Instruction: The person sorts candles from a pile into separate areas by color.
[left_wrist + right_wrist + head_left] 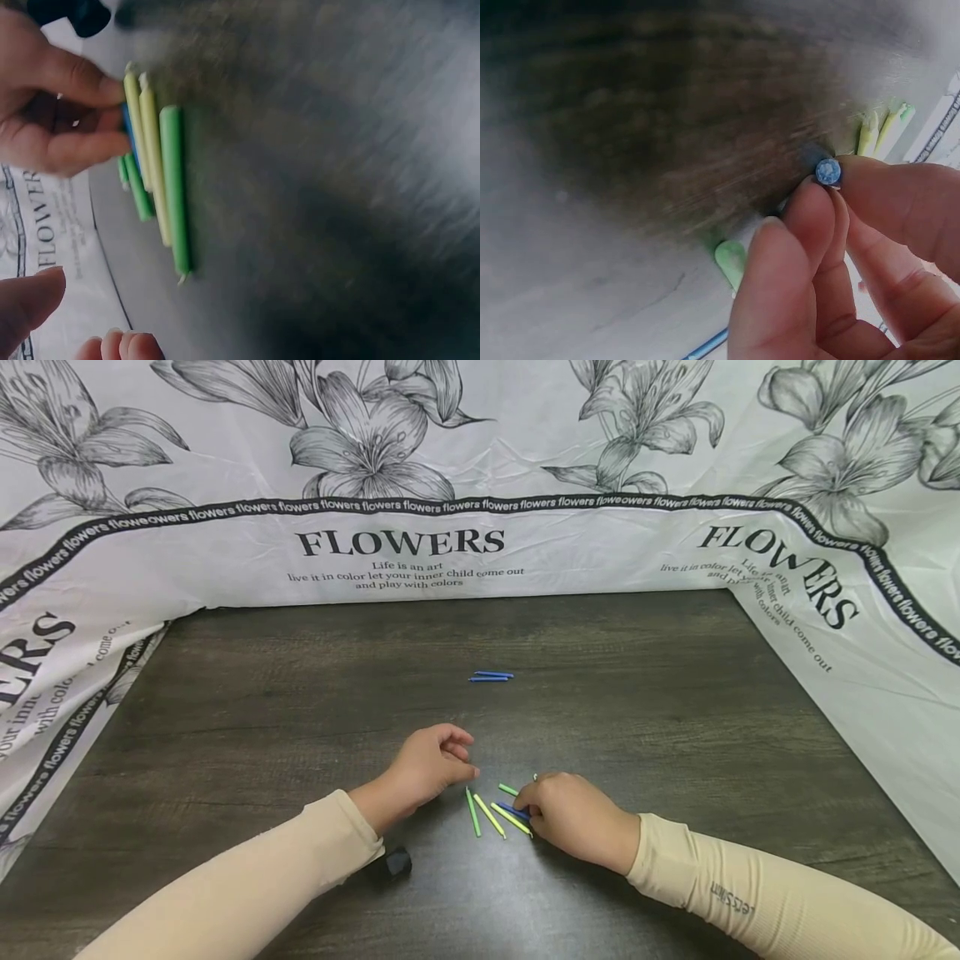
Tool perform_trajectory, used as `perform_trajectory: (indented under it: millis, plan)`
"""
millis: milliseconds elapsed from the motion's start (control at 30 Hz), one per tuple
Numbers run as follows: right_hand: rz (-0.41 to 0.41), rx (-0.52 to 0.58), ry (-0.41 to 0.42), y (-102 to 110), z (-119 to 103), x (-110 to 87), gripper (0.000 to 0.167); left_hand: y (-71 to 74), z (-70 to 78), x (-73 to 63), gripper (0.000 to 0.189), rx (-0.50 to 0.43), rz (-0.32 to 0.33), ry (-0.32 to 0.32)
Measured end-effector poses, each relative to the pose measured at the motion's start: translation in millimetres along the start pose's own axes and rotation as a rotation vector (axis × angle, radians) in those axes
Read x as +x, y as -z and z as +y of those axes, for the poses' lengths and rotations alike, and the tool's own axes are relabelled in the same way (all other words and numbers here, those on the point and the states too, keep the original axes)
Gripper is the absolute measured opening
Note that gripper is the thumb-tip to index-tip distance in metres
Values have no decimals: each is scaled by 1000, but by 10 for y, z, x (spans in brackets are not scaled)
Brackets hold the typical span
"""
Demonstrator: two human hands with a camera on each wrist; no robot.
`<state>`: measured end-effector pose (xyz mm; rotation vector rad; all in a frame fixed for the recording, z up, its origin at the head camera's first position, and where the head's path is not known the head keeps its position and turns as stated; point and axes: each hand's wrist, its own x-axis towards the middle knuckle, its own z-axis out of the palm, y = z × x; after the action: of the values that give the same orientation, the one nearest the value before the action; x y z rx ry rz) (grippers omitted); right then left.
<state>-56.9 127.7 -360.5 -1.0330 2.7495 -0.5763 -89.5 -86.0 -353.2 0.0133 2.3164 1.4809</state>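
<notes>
My right hand [581, 818] pinches a thin blue candle [828, 172] between thumb and fingers, low over the dark table. Close to it, two yellow candles [153, 150] lie slanted side by side, with a green candle [173, 187] along their left in the head view. Another green candle [507, 790] lies just beyond, partly hidden by the right hand. To the left of this group, my left hand [423, 768] hovers with loosely bent fingers and holds nothing; its thumb and fingertips show at the lower left of the left wrist view.
Two blue candles [491, 677] lie together farther back on the wooden table [300, 693]. A small black object [398, 862] is beside the left sleeve. White flower-printed cloth [405, 552] borders the table at the back and both sides.
</notes>
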Motion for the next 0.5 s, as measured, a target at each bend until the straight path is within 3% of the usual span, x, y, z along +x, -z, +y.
perform_trajectory:
  millis: [200,500]
  plan:
    - [-5,-3,-7,0,0,3,21,-60,-38,-84,35,20,-7,11]
    - [-1,-11,0,-8,2,2,21,-130,-101,-148,31,142,19,-3]
